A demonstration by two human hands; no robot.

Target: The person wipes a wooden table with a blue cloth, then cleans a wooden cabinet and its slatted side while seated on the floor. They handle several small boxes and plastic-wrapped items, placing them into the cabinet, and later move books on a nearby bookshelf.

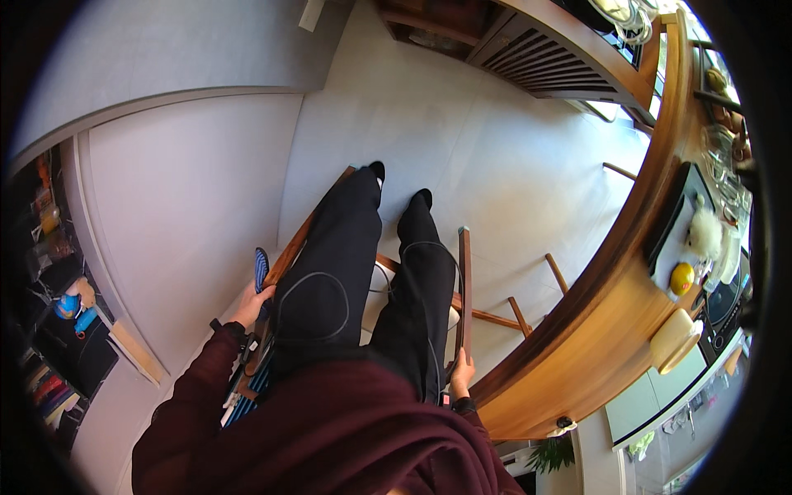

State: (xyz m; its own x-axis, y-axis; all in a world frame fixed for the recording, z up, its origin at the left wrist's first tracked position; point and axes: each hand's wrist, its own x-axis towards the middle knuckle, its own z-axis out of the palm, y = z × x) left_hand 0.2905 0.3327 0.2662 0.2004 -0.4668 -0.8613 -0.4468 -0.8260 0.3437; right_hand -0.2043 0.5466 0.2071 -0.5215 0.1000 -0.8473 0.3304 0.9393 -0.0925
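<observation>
I look down at my legs in black trousers, with a wooden chair or stool around them. My left hand (250, 307) is at the upper end of the wooden frame rail (296, 250) on the left, beside a blue striped cloth item (262, 270). Its fingers are partly hidden. My right hand (461, 375) closes around the lower end of the other wooden rail (465, 291). A thin dark cable (312, 274) loops over both thighs. Both wrists wear dark bands.
A wooden counter (581, 334) curves along the right, bearing a tray (668, 241) with a fluffy white thing and a yellow object. A slatted wooden cabinet (544, 62) stands at the top. Shelves (93, 346) with books and small items are at left. Stool legs (557, 273) stand under the counter.
</observation>
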